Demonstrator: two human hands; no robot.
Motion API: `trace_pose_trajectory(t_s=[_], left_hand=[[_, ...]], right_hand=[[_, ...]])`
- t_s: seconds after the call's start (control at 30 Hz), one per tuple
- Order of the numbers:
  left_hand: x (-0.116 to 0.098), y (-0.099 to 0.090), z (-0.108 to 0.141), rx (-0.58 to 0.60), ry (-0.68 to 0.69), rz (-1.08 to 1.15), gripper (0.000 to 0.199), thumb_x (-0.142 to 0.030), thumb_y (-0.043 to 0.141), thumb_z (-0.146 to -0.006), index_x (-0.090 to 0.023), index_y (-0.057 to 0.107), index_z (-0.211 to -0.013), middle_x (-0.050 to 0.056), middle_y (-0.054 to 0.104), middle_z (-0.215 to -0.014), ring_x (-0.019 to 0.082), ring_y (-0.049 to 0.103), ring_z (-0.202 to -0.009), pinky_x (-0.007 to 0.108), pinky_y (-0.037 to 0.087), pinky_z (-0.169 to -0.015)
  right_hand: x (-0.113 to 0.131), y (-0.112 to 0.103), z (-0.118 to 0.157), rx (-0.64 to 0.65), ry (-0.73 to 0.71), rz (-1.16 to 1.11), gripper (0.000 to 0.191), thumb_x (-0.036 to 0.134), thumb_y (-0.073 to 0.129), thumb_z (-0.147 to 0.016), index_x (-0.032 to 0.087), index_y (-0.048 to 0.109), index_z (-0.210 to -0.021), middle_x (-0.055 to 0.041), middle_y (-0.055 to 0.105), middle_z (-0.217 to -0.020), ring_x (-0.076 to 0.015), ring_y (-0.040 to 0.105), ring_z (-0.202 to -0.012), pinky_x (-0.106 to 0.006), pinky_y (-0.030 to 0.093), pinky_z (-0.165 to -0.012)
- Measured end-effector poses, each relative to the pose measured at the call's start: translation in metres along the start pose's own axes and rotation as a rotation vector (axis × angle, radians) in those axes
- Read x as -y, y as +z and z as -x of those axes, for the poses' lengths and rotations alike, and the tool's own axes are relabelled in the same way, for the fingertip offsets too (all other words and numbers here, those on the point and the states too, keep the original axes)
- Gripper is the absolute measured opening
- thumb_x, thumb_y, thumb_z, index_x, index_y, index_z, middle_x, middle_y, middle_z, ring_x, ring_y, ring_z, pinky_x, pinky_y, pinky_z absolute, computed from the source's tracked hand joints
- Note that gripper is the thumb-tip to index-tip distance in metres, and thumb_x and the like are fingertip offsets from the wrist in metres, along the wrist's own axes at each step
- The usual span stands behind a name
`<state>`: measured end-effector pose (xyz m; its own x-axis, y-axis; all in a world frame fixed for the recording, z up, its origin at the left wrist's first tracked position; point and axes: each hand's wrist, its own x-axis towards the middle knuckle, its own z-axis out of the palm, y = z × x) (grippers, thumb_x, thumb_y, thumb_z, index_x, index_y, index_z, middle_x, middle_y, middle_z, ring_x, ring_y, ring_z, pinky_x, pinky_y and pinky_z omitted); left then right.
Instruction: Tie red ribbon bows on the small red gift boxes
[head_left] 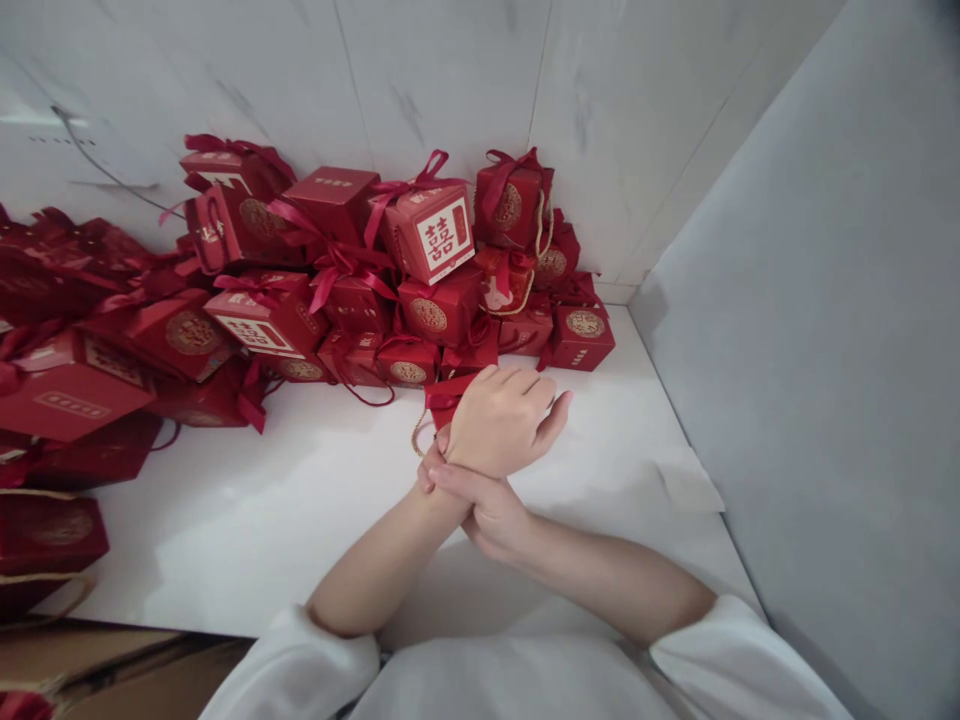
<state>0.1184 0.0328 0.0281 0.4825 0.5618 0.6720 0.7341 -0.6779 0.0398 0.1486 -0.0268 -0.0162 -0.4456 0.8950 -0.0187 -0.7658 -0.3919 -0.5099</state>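
Observation:
My left hand [501,422] is held above the white table, back upward, its fingers curled down and its thumb sticking out to the right. Nothing shows in it, though its fingertips are hidden. My right hand [491,508] is wrapped round my left wrist [450,492], thumb on top. Just behind my left hand lies a small red box [444,398] with a gold cord, partly covered by the hand. Stacked red gift boxes [439,308] with ribbons and gold emblems stand beyond; a pink-red box [429,232] with a white label sits on top.
More red boxes [71,390] crowd the left side of the white table [247,520]. A marbled wall [450,80] stands behind and a grey panel [825,300] on the right. A pale slip [688,480] lies by the right edge. Cardboard [90,655] shows at lower left.

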Motion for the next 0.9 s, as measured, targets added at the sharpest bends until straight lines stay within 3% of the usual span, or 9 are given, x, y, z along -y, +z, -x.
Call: trace_pose_trajectory(t_s=[0.2,0.33,0.5,0.63,0.77,0.9], left_hand=[[-0.002,-0.003,-0.002,-0.057,0.006,-0.057,0.033,-0.030,0.049,-0.094,-0.017,0.059,-0.065,0.002,0.059,-0.063,0.015,0.052,-0.061,0.033,0.033,-0.059],[0.001,-0.002,-0.003,-0.088,0.007,-0.070,0.033,-0.031,0.049,-0.094,-0.016,0.060,-0.066,0.003,0.060,-0.064,0.015,0.052,-0.061,0.033,0.033,-0.059],[0.008,0.007,0.001,0.064,-0.029,-0.124,0.032,-0.029,0.047,-0.095,-0.014,0.063,-0.071,0.005,0.061,-0.066,0.018,0.054,-0.064,0.034,0.035,-0.063],[0.013,0.008,0.002,0.132,0.000,-0.044,0.032,-0.028,0.045,-0.096,-0.015,0.062,-0.073,0.005,0.062,-0.068,0.018,0.055,-0.066,0.034,0.036,-0.064],[0.013,0.007,0.001,0.087,0.018,-0.007,0.033,-0.027,0.043,-0.097,-0.016,0.060,-0.071,0.004,0.061,-0.069,0.017,0.053,-0.065,0.034,0.036,-0.062],[0.006,0.004,-0.002,-0.025,-0.060,0.031,0.032,-0.024,0.044,-0.096,-0.017,0.055,-0.066,0.002,0.059,-0.064,0.015,0.051,-0.062,0.033,0.036,-0.061]], right_hand=[[0.002,0.001,-0.001,-0.002,0.011,0.017,0.033,0.015,0.079,-0.067,0.022,0.054,-0.087,0.0051,0.055,-0.073,-0.0121,0.053,-0.070,-0.026,0.040,-0.072],[0.003,0.000,-0.002,-0.051,0.021,0.093,0.027,0.020,0.080,-0.071,0.021,0.057,-0.087,0.0042,0.061,-0.072,-0.0148,0.059,-0.072,-0.031,0.045,-0.078],[0.002,-0.005,-0.004,-0.094,0.100,0.092,0.017,0.026,0.075,-0.078,0.019,0.063,-0.088,-0.0010,0.069,-0.080,-0.0180,0.064,-0.089,-0.034,0.045,-0.091],[0.005,-0.003,-0.005,-0.082,0.077,0.028,0.024,0.017,0.080,-0.070,0.021,0.064,-0.088,0.0020,0.067,-0.088,-0.0182,0.065,-0.097,-0.034,0.043,-0.098],[0.006,-0.001,-0.005,-0.112,0.103,0.011,0.030,0.018,0.083,-0.068,0.022,0.063,-0.090,0.0028,0.060,-0.089,-0.0161,0.061,-0.096,-0.031,0.044,-0.096],[0.006,-0.001,-0.005,-0.093,0.026,0.099,0.031,0.022,0.082,-0.070,0.024,0.060,-0.092,0.0029,0.056,-0.085,-0.0158,0.056,-0.087,-0.033,0.046,-0.091]])
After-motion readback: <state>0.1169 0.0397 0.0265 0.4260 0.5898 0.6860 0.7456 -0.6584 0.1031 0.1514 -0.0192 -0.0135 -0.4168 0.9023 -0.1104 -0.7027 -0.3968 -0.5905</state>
